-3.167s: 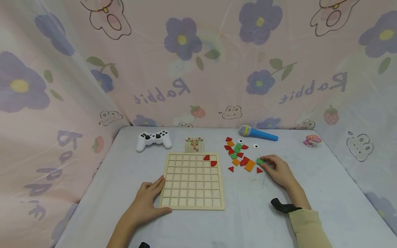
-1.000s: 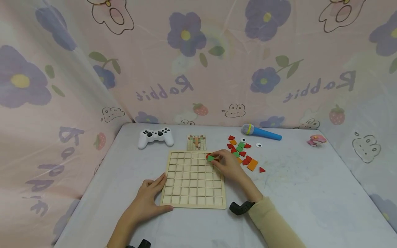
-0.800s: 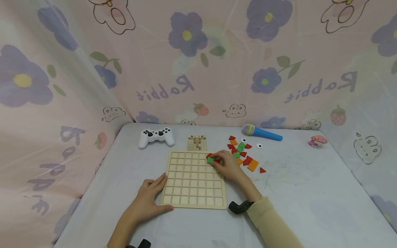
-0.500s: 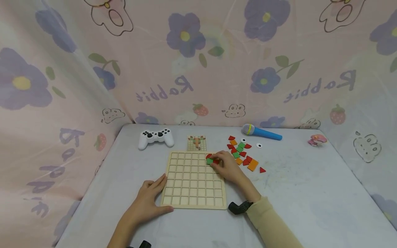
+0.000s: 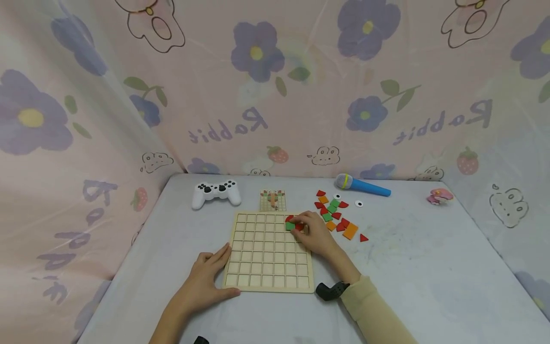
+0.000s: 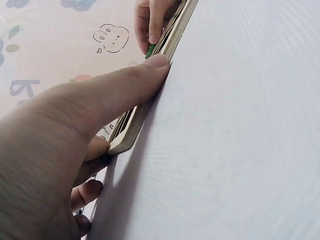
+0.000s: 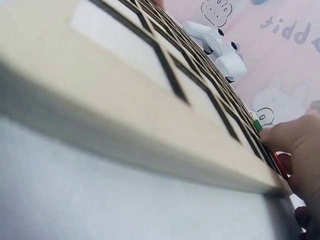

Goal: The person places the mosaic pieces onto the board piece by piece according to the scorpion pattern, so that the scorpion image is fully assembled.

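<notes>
A wooden grid board (image 5: 251, 255) lies flat on the table. My left hand (image 5: 202, 281) steadies its near left corner, the thumb (image 6: 120, 90) straight along the near edge and the fingertips against the left side. Above the board's top right cells, my right hand (image 5: 315, 233) pinches a small green square tile (image 5: 290, 226) between thumb and index finger. That tile is at a cell just below a red quarter-circle tile (image 5: 289, 218); whether it sits fully flat cannot be told. Another red tile (image 5: 299, 226) beside it is partly covered by the fingers.
Loose red, green and orange tiles (image 5: 350, 231) and white eye discs (image 5: 358, 203) lie right of the board. A pattern card (image 5: 272, 200) touches its far edge. Farther back are a white game controller (image 5: 216, 193), a blue microphone (image 5: 365, 185) and a pink toy (image 5: 439, 196).
My right hand has carried the green tile from the loose pile leftward to the board's top right and lowered it slightly toward a cell. My left hand has stayed at the corner.
</notes>
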Action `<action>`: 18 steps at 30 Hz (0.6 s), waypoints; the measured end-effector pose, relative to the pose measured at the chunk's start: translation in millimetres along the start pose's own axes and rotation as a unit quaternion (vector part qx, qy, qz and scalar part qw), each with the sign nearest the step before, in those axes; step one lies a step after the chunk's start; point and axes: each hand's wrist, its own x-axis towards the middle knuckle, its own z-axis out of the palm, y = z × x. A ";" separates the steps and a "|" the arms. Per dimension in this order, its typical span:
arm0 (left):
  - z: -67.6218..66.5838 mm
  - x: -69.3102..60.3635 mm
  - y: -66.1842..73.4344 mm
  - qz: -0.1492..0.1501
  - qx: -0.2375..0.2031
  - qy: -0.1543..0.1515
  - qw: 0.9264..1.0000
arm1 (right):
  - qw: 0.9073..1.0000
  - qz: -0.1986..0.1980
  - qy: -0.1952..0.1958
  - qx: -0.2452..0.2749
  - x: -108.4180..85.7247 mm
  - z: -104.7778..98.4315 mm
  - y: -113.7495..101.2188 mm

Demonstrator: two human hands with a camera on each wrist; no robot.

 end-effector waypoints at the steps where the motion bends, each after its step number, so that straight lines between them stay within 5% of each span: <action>1: 0.1 0.0 -0.2 0.000 -0.001 0.001 1.000 | 1.000 0.000 0.000 0.000 0.1 -0.2 -0.3; 18: 0.2 -1.0 0.9 0.003 -0.003 0.005 1.000 | 1.000 -0.006 0.005 0.001 0.4 1.3 2.0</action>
